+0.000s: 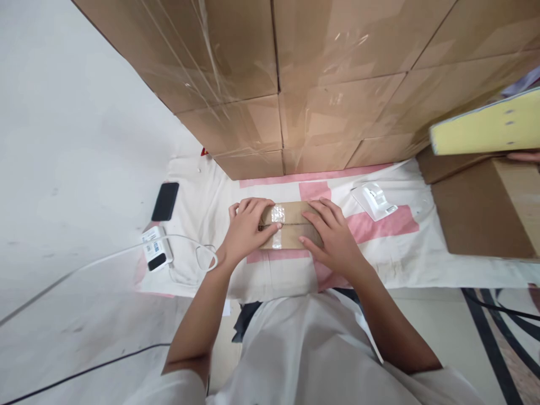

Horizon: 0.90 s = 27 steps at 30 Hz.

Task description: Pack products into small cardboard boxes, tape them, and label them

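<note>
A small brown cardboard box (291, 235) lies on the cloth-covered table, with a strip of shiny clear tape across its middle seam. My left hand (248, 228) grips its left end, thumb on top near the tape and fingers curled over the far edge. At the box's right end, my right hand (331, 233) rests with its fingers on the top and the thumb near the close edge. Both palms are turned down, and the box sits between them.
Large taped cartons (320, 112) stand stacked behind. On the left are a black phone (165, 201) and a white device (157, 249) with a cable. A white plastic piece (374, 201), brown boxes (476, 208) and a yellow panel (489, 125) near another person's hand (524, 156) are right.
</note>
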Motion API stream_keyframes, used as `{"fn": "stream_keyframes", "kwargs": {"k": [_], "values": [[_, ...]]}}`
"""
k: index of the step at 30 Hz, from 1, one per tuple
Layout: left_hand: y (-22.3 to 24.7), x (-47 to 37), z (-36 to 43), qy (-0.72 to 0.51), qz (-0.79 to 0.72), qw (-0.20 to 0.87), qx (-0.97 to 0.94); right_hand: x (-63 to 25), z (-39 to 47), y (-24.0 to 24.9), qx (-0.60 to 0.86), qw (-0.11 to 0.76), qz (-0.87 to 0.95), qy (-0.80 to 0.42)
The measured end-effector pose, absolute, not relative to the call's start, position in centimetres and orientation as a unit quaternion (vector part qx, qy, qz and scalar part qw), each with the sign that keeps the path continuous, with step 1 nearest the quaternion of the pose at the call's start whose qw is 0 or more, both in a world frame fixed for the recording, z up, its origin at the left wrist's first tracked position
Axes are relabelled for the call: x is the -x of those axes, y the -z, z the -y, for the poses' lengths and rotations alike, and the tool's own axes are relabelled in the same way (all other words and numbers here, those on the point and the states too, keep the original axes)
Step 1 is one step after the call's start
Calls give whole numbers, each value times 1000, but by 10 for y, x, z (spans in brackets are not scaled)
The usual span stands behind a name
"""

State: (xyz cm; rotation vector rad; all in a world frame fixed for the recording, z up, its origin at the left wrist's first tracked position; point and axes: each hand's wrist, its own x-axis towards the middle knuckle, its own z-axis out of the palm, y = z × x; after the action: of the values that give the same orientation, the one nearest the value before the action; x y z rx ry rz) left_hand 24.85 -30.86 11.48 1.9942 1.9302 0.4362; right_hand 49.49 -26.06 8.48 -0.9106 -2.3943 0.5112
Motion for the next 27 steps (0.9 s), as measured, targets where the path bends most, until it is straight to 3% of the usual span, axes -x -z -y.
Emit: {"fn": "stream_keyframes", "kwargs": {"k": [11,15,18,20,23,27], "values": [[-111,-253,305,-166,-695,175,-677,-492,264,-81,339,300,861,-233],[-109,-253,304,-176,-699,175,-671,-509,260,-56,411,473,714,-312],[-106,-252,304,-177,-700,173,-669,-549,236,-45,525,626,468,-336],[-105,-252,304,-176,-702,169,-669,-585,210,-51,563,678,316,-352],[-104,-251,304,-176,-702,160,-671,-631,166,-78,570,675,212,-418],[-104,-251,304,-175,-702,152,-673,-647,127,-108,584,599,235,-495]]}}
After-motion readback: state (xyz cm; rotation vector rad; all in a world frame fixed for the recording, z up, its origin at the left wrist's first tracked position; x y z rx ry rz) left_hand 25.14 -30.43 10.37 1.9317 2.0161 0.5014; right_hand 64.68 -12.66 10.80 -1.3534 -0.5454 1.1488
